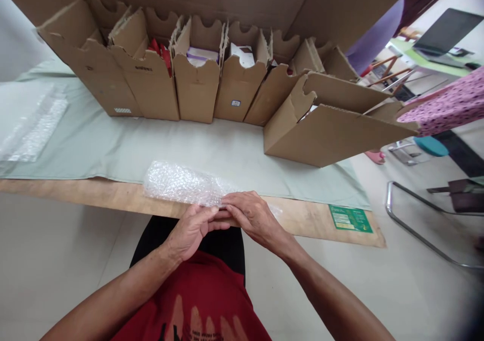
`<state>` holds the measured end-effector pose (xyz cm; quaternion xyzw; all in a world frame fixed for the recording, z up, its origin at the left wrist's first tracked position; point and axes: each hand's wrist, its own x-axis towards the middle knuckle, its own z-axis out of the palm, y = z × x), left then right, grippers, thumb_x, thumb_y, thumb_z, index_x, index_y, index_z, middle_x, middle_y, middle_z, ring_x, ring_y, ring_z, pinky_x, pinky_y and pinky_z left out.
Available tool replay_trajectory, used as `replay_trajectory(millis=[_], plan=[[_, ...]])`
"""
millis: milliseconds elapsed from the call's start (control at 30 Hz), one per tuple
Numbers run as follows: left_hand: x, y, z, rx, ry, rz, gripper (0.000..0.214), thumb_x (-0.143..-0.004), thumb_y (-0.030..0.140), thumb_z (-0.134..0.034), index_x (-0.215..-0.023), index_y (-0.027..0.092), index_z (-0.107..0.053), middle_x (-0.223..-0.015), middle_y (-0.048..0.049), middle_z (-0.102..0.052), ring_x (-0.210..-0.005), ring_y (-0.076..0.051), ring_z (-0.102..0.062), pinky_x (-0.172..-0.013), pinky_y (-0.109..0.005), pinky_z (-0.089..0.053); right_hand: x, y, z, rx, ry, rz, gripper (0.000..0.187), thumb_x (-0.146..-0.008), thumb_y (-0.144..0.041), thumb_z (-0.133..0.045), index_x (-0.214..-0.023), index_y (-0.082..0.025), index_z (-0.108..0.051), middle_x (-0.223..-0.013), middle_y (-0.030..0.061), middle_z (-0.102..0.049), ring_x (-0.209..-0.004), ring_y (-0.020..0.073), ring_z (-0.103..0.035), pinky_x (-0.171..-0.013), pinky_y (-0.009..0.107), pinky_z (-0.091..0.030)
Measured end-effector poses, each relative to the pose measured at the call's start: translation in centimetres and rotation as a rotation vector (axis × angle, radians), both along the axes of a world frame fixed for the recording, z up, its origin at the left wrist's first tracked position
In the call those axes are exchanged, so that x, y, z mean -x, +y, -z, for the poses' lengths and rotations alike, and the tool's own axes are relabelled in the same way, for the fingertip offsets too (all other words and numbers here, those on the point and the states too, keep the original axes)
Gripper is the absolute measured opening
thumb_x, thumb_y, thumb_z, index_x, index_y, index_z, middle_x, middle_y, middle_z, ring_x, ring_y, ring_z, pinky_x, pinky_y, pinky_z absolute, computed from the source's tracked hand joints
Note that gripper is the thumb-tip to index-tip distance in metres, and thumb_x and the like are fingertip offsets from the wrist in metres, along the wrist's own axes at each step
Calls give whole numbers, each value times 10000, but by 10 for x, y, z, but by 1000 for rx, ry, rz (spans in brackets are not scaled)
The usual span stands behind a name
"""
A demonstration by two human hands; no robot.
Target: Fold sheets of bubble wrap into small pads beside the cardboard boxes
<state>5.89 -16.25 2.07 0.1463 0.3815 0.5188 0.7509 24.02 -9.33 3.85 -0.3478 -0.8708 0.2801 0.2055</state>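
A flattened length of clear bubble wrap (181, 182) lies along the front edge of the table. My right hand (255, 217) rests over its right end, with the fingers laid across the wrap and the thumb folded toward the near edge. My left hand (194, 230) meets it there, thumb on top and fingers at the wrap's near edge, so both hands pinch the plastic together. Fingertips of the two hands touch or overlap, and what lies under them is hidden. A thin strip of clear plastic (275, 211) shows beyond the right hand.
Several cardboard bins (196, 96) stand in a row at the back, some holding red or white packets. One angled cardboard bin (321, 134) stands at right. More bubble wrap (34, 124) lies at far left. A green label (351, 218) marks the board's right end; a metal-framed chair (389, 200) stands beyond.
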Motion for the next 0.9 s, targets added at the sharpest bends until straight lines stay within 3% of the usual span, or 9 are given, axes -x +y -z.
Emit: replay_trajectory(millis=[100, 233, 433, 500, 633, 700, 800, 900], plan=[[1, 1, -2, -5, 39, 35, 346, -834, 385, -836, -977, 77, -770, -1113, -177, -783, -1126, -338, -733, -895, -403, -606, 4, -1, 2, -1, 0, 60, 232, -1014, -206, -524, -978, -230, -752, -1018, 55, -809, -993, 242, -744, -904, 410, -495], [3, -1, -4, 0, 77, 17, 353, -827, 408, -844, -969, 93, -773, -1057, -160, -793, -1013, -317, -769, -783, -365, -623, 10, 0, -1, 51, 24, 151, 140, -955, -207, -592, -844, -223, -674, -896, 28, -767, -847, 200, -695, -882, 375, -469], [6, -1, -6, 36, 157, -36, 340, -738, 375, -899, -890, 109, -750, -852, -96, -791, -799, -234, -776, -624, -272, -608, 11, 5, -16, 447, 201, 115, 300, -934, -461, -664, -768, -213, -638, -726, -3, -662, -695, 158, -590, -674, 276, -465], [7, -3, -6, 74, 149, -57, 320, -712, 337, -903, -871, 114, -738, -768, -67, -769, -722, -222, -766, -594, -274, -601, 8, 13, -23, 469, 253, 138, 283, -930, -450, -654, -781, -210, -646, -745, 7, -667, -713, 162, -594, -664, 273, -470], [11, -16, -4, 161, 149, -130, 403, -686, 344, -903, -977, 117, -741, -758, -68, -767, -687, -230, -760, -599, -301, -607, -5, 48, -38, 295, 283, 196, 201, -899, -385, -666, -804, -207, -661, -794, 15, -684, -761, 162, -601, -728, 290, -479], [13, -27, -3, 192, 153, -122, 456, -699, 385, -900, -1031, 117, -740, -795, -89, -779, -716, -238, -766, -612, -303, -607, -11, 73, -41, 254, 249, 195, 219, -885, -399, -670, -790, -202, -659, -747, 2, -653, -706, 147, -561, -683, 288, -449], [13, -42, 1, 216, 142, -55, 494, -728, 439, -889, -1070, 115, -740, -851, -121, -793, -747, -238, -769, -636, -301, -608, -14, 110, -39, 313, 132, 141, 245, -858, -421, -686, -768, -194, -669, -651, -29, -581, -602, 118, -470, -583, 273, -372], [14, -50, 5, 234, 100, -2, 489, -757, 470, -868, -1071, 117, -741, -888, -137, -796, -757, -240, -770, -647, -309, -610, -15, 131, -31, 417, 86, 122, 292, -846, -463, -712, -768, -183, -695, -669, -10, -628, -609, 121, -514, -588, 268, -404]])
